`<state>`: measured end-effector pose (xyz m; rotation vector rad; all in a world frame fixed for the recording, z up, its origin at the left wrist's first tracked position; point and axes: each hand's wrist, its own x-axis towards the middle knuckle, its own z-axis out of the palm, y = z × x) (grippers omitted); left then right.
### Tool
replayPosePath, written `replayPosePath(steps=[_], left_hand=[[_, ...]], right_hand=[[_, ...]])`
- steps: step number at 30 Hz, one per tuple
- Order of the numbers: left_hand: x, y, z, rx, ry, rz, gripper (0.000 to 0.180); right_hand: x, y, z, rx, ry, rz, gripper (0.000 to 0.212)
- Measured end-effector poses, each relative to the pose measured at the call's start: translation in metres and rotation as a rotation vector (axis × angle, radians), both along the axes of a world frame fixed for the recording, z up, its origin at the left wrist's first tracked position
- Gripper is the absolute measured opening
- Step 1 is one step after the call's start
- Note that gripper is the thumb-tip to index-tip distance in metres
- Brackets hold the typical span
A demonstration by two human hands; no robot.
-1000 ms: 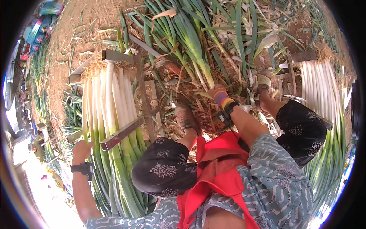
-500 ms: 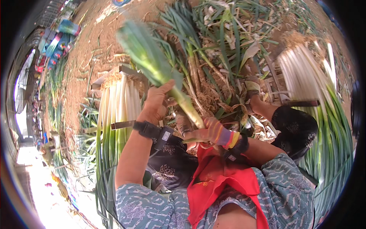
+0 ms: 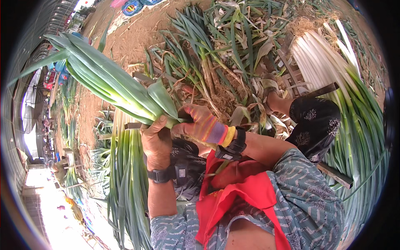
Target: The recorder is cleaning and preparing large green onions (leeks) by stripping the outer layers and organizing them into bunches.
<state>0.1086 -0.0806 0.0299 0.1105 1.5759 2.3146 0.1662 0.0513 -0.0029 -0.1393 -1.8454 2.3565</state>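
A large green onion slants up to the left, its broad leaves fanned out past the work space. My bare left hand is closed round its stalk just below the leaves, thumb on top. My right hand, in a striped orange, purple and yellow glove, is closed at the same stretch of stalk, right beside the left thumb. One short leaf bends away from the stalk above the right hand. The lower end of the stalk is hidden by my hands.
Trimmed green onions lie in a bundle on a rack at the right and another at the left. Ahead on the soil are untrimmed onions with roots and a heap of peeled leaves. A red cloth covers my lap.
The onion's leafy end has come down and swung left. My right hand has shifted up and left, from low on the stalk to beside my left hand, which has lowered.
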Motion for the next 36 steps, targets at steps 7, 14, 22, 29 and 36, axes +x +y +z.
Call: replayPosePath(steps=[7,14,22,29,36], left_hand=[[-0.014,-0.027,0.017,0.009,0.068,0.159,0.033],[-0.026,-0.046,0.012,-0.123,0.099,0.156,0.030],[-0.006,-0.038,0.000,0.040,0.049,0.042,0.035],[0.003,-0.028,0.000,0.028,0.052,0.022,0.040],[-0.003,-0.005,0.021,0.083,0.199,0.123,0.027]], right_hand=[[0.057,-0.016,-0.062,1.202,0.684,-0.169,0.029],[0.086,0.107,-0.191,1.498,-0.282,0.724,0.047],[0.044,0.079,-0.062,1.037,0.265,0.010,0.051],[0.072,0.013,-0.052,0.649,-0.392,0.199,0.048],[0.065,0.012,-0.043,0.795,-0.244,-0.017,0.049]])
